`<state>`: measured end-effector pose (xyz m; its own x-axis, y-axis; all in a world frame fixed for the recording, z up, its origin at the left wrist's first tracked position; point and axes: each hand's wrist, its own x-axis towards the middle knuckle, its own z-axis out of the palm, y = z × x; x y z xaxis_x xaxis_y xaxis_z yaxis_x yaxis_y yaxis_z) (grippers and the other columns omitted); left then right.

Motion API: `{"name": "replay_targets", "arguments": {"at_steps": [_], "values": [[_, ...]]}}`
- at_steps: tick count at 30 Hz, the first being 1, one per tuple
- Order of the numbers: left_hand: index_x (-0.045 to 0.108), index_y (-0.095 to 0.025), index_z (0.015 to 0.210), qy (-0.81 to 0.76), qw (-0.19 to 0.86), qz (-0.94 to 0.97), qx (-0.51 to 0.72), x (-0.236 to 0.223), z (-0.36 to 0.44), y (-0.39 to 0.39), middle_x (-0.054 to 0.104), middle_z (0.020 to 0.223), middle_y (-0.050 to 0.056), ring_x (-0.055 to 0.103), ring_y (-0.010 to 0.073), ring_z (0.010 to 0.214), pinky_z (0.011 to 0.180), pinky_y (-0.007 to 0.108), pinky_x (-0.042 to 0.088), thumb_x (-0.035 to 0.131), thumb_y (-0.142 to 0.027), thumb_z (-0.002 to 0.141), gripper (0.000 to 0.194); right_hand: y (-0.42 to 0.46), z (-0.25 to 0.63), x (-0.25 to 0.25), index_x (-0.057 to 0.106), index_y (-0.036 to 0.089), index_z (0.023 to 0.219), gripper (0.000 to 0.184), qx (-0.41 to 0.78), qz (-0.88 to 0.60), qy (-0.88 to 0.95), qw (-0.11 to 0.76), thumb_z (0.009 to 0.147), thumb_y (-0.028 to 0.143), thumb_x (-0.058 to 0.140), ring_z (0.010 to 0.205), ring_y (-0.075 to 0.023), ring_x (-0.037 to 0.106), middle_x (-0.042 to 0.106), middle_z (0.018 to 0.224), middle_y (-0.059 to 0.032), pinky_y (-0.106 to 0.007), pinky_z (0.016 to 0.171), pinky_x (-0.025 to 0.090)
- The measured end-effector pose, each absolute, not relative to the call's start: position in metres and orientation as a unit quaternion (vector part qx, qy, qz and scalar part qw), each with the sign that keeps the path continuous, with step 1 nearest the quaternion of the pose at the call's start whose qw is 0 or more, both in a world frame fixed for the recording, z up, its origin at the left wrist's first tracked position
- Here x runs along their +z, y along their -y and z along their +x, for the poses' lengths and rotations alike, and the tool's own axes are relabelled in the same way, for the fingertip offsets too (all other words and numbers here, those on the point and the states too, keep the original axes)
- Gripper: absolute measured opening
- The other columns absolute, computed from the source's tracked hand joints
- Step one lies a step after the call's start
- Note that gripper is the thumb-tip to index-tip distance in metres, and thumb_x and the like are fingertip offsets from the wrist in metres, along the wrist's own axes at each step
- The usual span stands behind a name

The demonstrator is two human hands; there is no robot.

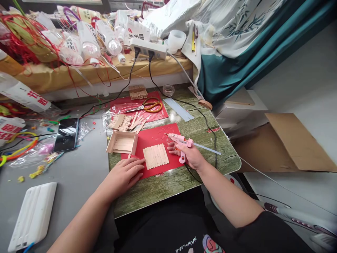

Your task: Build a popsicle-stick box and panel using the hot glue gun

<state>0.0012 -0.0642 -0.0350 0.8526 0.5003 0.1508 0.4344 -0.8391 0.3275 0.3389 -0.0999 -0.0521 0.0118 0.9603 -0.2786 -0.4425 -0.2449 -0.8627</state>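
Observation:
My right hand (192,156) is wrapped round a pink hot glue gun (181,139), whose nozzle points left over the red paper (158,131). A translucent glue stick (206,148) juts from the gun's back. My left hand (129,172) lies flat on the red paper's left edge, fingers stretched out. Just right of its fingertips lies a flat panel of craft sticks (156,156) side by side, with fine glue strings on it. Beyond my left hand stands an open box of craft sticks (122,142). A stick end shows by my left fingers.
Scissors (147,105) and loose craft sticks (135,121) lie behind the box. Glue sticks (178,109) and a clear tape roll (168,90) sit farther back. Black cords run from a power strip (149,48). A phone (67,133) lies left; a cardboard box (297,140) stands right.

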Motion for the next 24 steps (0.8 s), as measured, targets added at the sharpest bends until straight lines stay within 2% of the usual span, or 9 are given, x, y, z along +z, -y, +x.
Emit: {"name": "replay_targets", "arguments": {"at_steps": [6, 12, 19, 24], "values": [[0.068, -0.027, 0.130, -0.239, 0.136, 0.956, 0.101, -0.034, 0.007, 0.066, 0.065, 0.150, 0.005, 0.061, 0.0284, 0.134, 0.108, 0.049, 0.053, 0.060, -0.031, 0.104, 0.028, 0.108, 0.346, -0.050, 0.074, 0.022, 0.125, 0.043, 0.660, -0.448, 0.282, 0.534, 0.088, 0.041, 0.081, 0.113, -0.0275, 0.075, 0.074, 0.126, -0.0123, -0.048, 0.104, 0.060], [0.064, -0.026, 0.136, -0.240, 0.133, 0.959, 0.073, -0.027, 0.017, 0.066, 0.063, 0.152, 0.005, 0.062, 0.0280, 0.131, 0.107, 0.048, 0.053, 0.055, -0.031, 0.106, 0.032, 0.109, 0.352, -0.048, 0.073, 0.022, 0.128, 0.043, 0.669, -0.447, 0.301, 0.513, 0.090, 0.041, 0.079, 0.116, -0.0263, 0.073, 0.072, 0.131, -0.0126, -0.044, 0.103, 0.061], [0.065, -0.027, 0.128, -0.257, 0.127, 0.955, 0.069, -0.023, 0.034, 0.069, 0.062, 0.153, 0.003, 0.065, 0.0267, 0.125, 0.105, 0.047, 0.055, 0.056, -0.033, 0.105, 0.026, 0.105, 0.373, -0.055, 0.075, 0.021, 0.122, 0.041, 0.653, -0.435, 0.295, 0.545, 0.087, 0.040, 0.082, 0.104, -0.0229, 0.074, 0.075, 0.118, -0.0106, -0.041, 0.098, 0.062], [0.066, -0.026, 0.120, -0.267, 0.117, 0.953, 0.082, -0.026, 0.045, 0.074, 0.064, 0.151, 0.003, 0.066, 0.0244, 0.125, 0.107, 0.045, 0.055, 0.058, -0.034, 0.104, 0.020, 0.097, 0.387, -0.058, 0.075, 0.018, 0.107, 0.034, 0.660, -0.429, 0.300, 0.539, 0.085, 0.043, 0.083, 0.089, -0.0210, 0.074, 0.075, 0.106, -0.0092, -0.040, 0.083, 0.065]]}}
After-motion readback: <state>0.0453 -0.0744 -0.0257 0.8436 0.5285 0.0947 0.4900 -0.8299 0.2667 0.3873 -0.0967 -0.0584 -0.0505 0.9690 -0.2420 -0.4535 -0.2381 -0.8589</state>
